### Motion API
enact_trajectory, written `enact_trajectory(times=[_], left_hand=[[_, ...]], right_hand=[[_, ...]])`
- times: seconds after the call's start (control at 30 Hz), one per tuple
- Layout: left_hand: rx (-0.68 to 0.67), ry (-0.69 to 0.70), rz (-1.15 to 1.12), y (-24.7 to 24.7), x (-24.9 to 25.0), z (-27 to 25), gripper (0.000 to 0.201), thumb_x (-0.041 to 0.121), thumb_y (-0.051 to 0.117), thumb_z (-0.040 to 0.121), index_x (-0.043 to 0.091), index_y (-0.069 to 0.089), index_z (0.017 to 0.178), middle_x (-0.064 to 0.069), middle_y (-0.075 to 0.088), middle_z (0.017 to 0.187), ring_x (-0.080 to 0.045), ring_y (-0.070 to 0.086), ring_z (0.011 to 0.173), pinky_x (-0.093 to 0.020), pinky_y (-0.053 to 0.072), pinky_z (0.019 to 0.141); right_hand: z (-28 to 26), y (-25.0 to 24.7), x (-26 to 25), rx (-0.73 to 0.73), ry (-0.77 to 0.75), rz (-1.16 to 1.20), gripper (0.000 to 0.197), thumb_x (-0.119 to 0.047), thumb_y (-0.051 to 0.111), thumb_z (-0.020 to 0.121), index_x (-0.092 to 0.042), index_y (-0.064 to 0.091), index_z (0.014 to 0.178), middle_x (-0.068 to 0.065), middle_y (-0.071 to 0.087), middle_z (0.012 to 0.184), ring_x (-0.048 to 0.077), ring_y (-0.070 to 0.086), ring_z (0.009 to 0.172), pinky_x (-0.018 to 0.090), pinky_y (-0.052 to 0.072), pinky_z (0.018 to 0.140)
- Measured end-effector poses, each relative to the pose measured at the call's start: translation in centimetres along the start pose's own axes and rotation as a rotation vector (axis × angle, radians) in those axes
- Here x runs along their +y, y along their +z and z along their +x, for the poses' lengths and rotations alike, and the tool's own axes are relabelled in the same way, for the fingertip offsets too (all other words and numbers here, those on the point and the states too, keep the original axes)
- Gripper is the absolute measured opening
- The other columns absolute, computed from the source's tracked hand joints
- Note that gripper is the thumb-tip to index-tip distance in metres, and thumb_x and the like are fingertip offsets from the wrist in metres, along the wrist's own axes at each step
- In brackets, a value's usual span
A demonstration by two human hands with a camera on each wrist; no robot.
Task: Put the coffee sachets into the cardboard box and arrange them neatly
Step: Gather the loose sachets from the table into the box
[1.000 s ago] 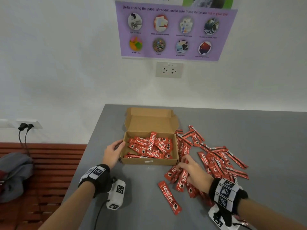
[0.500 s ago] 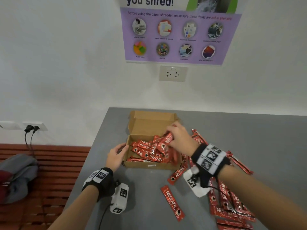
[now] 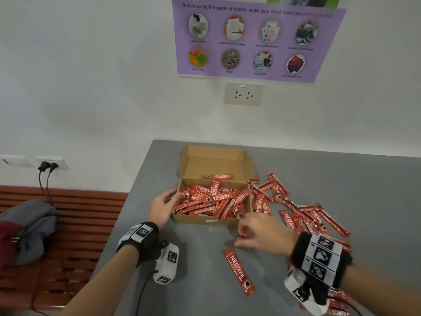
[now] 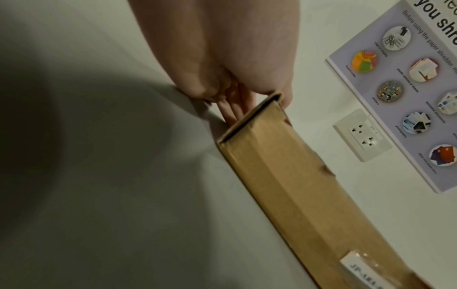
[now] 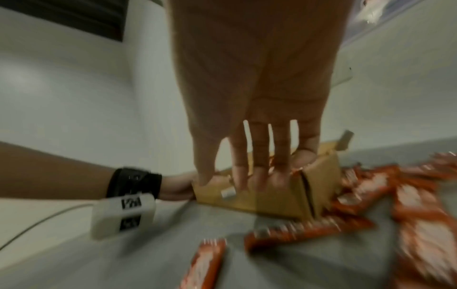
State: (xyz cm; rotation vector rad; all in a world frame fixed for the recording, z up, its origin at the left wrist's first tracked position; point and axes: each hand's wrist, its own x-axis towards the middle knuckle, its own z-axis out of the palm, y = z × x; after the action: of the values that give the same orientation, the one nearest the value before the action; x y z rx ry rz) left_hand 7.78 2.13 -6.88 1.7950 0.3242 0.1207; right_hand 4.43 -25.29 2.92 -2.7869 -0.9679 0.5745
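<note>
An open cardboard box sits on the grey table, heaped untidily with red coffee sachets; one sachet lies across the lid fold. My left hand grips the box's left wall near the front corner, seen close in the left wrist view as hand on box. My right hand hovers low just in front of the box, fingers spread and holding nothing, over sachets on the table. A loose pile lies right of the box. A single sachet lies near me.
The table's left edge drops to a red slatted bench with a grey bag. The wall behind carries a socket and a purple poster. More sachets lie under my right wrist.
My right hand carried sachets from the pile to the box, let them go there, and came back down in front of the box holding nothing. My left hand stayed on the box.
</note>
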Motion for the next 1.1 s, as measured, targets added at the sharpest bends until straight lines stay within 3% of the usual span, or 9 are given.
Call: enact_trajectory(times=[0.13,0.2,0.3,0.47,0.63,0.83,0.97,1.03,1.1], left_hand=[[0.000,0.004,0.016,0.0,0.2,-0.2,0.035,0.021,0.056,0.093,0.004,0.058,0.124,-0.009,0.064,0.115,-0.014,0.060,0.095,-0.010,0.044,0.073],[-0.002,-0.004,0.018,-0.1,0.1,-0.2,0.036,0.022,0.056,0.093,0.004,0.058,0.124,-0.011,0.064,0.116,-0.015,0.060,0.096,-0.016,0.045,0.078],[-0.011,-0.017,0.005,0.0,0.1,-0.1,0.038,0.022,0.055,0.093,0.004,0.056,0.126,-0.013,0.063,0.118,-0.018,0.061,0.098,-0.021,0.047,0.082],[-0.007,-0.010,-0.001,0.1,0.3,-0.3,0.038,0.021,0.054,0.094,0.003,0.055,0.127,-0.015,0.063,0.118,-0.020,0.061,0.098,-0.022,0.047,0.081],[-0.021,-0.006,-0.006,0.1,0.3,-0.3,0.037,0.020,0.053,0.094,0.003,0.054,0.127,-0.013,0.063,0.117,-0.018,0.060,0.096,-0.017,0.047,0.075],[-0.031,-0.019,-0.016,0.0,-0.1,0.0,0.038,0.021,0.054,0.094,0.002,0.054,0.127,-0.016,0.063,0.117,-0.021,0.062,0.097,-0.025,0.049,0.081],[-0.019,-0.007,-0.003,0.0,-0.2,0.1,0.036,0.021,0.054,0.094,0.002,0.057,0.124,-0.015,0.064,0.115,-0.020,0.062,0.096,-0.019,0.047,0.076],[-0.019,-0.006,-0.005,0.1,-0.2,0.0,0.034,0.020,0.054,0.094,0.002,0.058,0.123,-0.013,0.064,0.113,-0.019,0.061,0.093,-0.015,0.046,0.072],[-0.022,-0.004,0.001,0.1,-0.1,0.0,0.034,0.019,0.053,0.094,0.002,0.058,0.122,-0.011,0.064,0.111,-0.019,0.061,0.094,-0.012,0.046,0.069]], right_hand=[[-0.5,2.9,1.0,-0.142,0.119,-0.096,0.104,-0.080,0.048,0.062,-0.014,0.031,0.141,0.004,0.036,0.140,0.022,0.039,0.125,0.040,0.041,0.102],[-0.7,4.2,0.8,-0.126,0.114,-0.131,0.113,-0.083,0.046,0.060,-0.015,0.019,0.146,0.003,0.027,0.143,0.025,0.032,0.128,0.045,0.040,0.103],[-0.7,5.3,0.4,-0.061,0.077,-0.174,0.106,-0.076,0.051,0.070,-0.014,0.013,0.148,0.002,0.023,0.142,0.026,0.027,0.128,0.045,0.035,0.106],[0.8,5.6,0.0,0.034,0.048,0.062,0.063,-0.038,0.062,0.085,-0.014,0.037,0.137,0.004,0.036,0.126,0.020,0.043,0.114,0.029,0.041,0.096],[1.9,5.8,-0.7,0.016,0.054,0.157,0.034,-0.009,0.059,0.088,-0.011,0.050,0.121,0.008,0.045,0.120,0.024,0.052,0.107,0.031,0.045,0.091],[2.4,2.2,-1.2,0.026,-0.042,0.234,0.010,-0.010,0.065,0.085,-0.007,0.067,0.095,0.001,0.061,0.098,0.009,0.055,0.087,0.017,0.043,0.078],[3.7,-2.5,-2.2,0.203,-0.107,0.285,0.011,-0.016,0.066,0.084,-0.012,0.068,0.094,-0.009,0.057,0.086,-0.008,0.047,0.073,0.007,0.037,0.065],[4.8,-4.3,-2.6,0.310,-0.082,0.326,0.016,-0.021,0.066,0.084,-0.013,0.066,0.098,-0.008,0.057,0.092,-0.005,0.050,0.079,0.011,0.042,0.071],[6.1,-5.1,-2.7,0.344,-0.074,0.329,0.034,-0.031,0.064,0.084,-0.015,0.060,0.114,-0.001,0.060,0.109,0.007,0.056,0.096,0.019,0.045,0.087]])
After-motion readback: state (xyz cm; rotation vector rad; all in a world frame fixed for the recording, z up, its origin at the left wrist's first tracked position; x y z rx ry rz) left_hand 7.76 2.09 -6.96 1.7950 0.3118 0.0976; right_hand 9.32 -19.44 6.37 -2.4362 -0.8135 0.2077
